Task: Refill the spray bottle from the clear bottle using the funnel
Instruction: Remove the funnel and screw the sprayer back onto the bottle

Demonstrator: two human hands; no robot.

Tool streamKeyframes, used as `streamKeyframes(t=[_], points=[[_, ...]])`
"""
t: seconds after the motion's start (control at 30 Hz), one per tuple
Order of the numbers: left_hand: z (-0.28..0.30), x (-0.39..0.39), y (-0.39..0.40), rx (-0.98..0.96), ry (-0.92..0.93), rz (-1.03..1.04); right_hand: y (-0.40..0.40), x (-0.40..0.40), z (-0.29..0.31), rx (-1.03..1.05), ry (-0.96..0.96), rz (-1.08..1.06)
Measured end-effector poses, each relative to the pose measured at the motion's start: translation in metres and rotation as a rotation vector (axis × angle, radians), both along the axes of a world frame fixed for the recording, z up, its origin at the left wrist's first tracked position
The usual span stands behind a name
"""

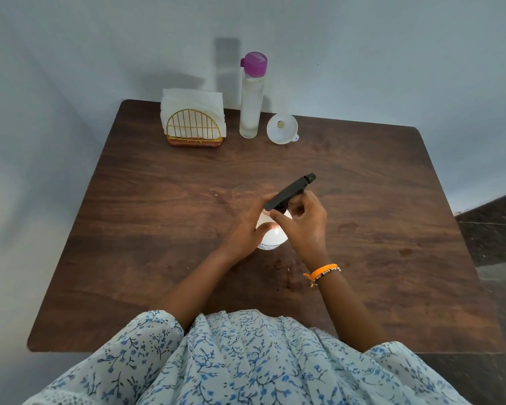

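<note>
We see the white spray bottle (270,236) standing mid-tabletop (158,229), the left hand (250,226) wrapped around its body and the right hand (303,220) pinching at the neck under the black spray head (289,191). At the far edge stand the capped clear bottle (250,106), with the white funnel (281,128) just right and a napkin holder (194,127) left.

spray bottle (270,233) table-centre | clear bottle (250,108) behind | funnel (281,128) right of it
</note>
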State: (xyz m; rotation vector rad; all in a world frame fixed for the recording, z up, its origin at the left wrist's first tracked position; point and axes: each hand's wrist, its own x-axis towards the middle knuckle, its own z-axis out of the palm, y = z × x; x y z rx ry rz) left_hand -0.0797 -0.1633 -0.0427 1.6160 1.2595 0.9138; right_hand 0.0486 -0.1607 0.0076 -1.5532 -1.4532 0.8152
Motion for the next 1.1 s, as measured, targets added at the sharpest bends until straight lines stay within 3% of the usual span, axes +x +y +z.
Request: streamKeyframes(t=[0.1, 0.23, 0.53, 0.67, 1.1], points=[[-0.008, 0.001, 0.002, -0.02, 0.026, -0.001, -0.001, -0.011, -0.004, -0.042, 0.101, -0.093], [-0.006, 0.001, 0.003, -0.023, 0.02, -0.008, -0.001, -0.012, -0.003, -0.05, 0.046, -0.109], [0.001, 0.0, 0.003, 0.047, -0.035, -0.027, -0.005, 0.01, -0.003, 0.075, -0.062, 0.213], [0.003, 0.0, 0.002, 0.018, -0.009, -0.028, 0.001, 0.01, -0.009, 0.086, -0.183, 0.152], [-0.008, 0.001, 0.001, 0.012, 0.024, 0.01, -0.006, -0.012, -0.016, -0.04, 0.009, -0.127]])
